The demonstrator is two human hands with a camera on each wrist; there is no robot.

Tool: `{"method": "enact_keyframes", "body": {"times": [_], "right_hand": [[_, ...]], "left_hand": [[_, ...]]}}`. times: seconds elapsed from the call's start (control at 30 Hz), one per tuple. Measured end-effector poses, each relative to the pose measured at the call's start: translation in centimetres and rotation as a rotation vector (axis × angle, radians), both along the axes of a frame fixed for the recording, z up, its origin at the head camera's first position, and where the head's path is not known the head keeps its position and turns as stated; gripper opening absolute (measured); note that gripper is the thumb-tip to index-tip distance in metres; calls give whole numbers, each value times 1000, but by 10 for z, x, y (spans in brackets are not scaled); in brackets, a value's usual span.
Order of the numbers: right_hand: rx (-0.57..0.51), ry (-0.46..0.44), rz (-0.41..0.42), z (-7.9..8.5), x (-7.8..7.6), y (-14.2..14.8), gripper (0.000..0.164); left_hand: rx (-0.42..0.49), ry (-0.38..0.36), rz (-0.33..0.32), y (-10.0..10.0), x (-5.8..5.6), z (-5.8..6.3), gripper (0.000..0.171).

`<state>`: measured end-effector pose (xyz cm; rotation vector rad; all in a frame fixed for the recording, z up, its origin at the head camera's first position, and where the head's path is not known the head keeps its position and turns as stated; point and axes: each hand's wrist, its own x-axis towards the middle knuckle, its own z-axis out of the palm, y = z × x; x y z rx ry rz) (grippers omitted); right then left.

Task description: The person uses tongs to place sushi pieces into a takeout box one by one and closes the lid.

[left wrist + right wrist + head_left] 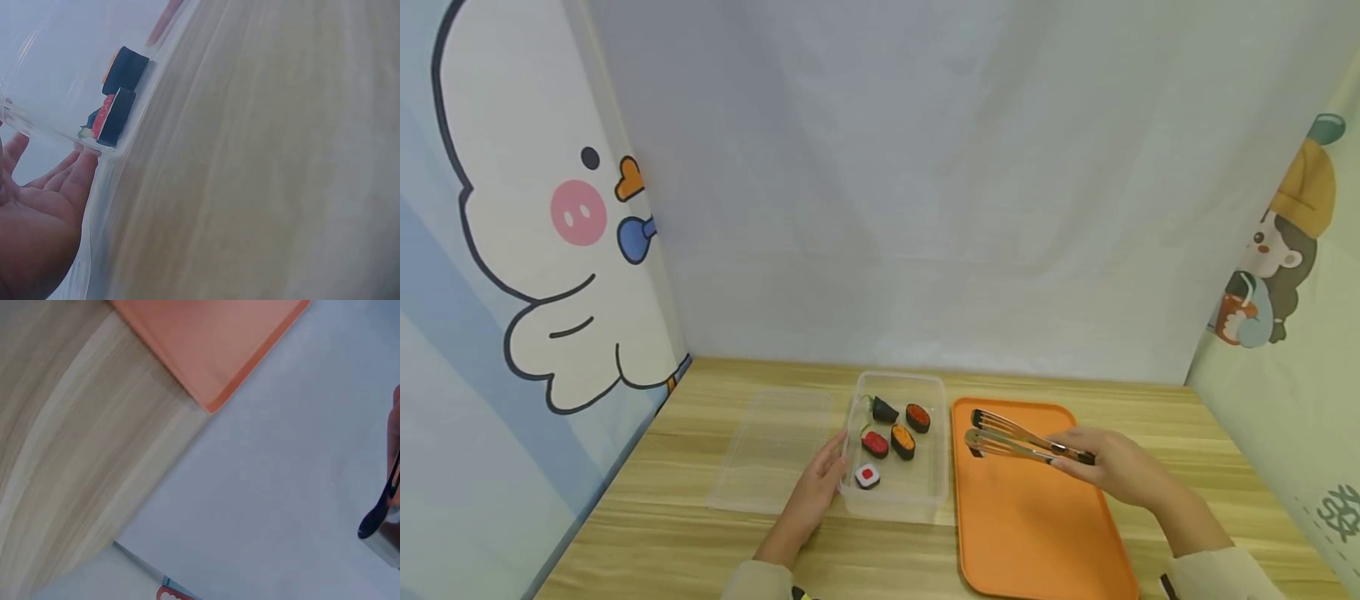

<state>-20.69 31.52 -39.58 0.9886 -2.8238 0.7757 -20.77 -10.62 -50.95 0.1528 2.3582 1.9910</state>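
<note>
My right hand [1112,462] grips metal tongs [1022,437] with dark tips over the orange tray [1037,517]. The tong arms stand apart; nothing is plainly held between them. With fingers extended, my left hand [816,483] touches the left wall of a clear plastic box [917,500]. Inside the box lie toy sushi pieces: a black cone-shaped hand roll [883,409], a red-orange-topped one [917,417], an orange-topped one [902,442], a red-topped one [875,443] and a white roll [867,476] with a red centre. The left wrist view shows fingertips [87,156] against the box.
A clear flat lid [775,450] lies on the wooden table [880,558], left of the box. The orange tray is right of the box. Behind the table hangs a pale curtain [910,208], with cartoon-printed sheets at both sides.
</note>
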Motion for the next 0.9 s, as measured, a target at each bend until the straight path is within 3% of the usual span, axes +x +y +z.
{"method": "enact_keyframes", "body": {"times": [0.23,0.5,0.9], "right_hand": [[-16,-13,59,7,-9,-26,33],[-35,-69,98,-6,-20,-52,37],[1,-117,103,-14,-21,-71,43]], "left_hand": [[9,2,-4,0,1,1,52],[40,-3,-10,1,-1,-2,51],[17,-5,2,0,-2,-3,50]]}}
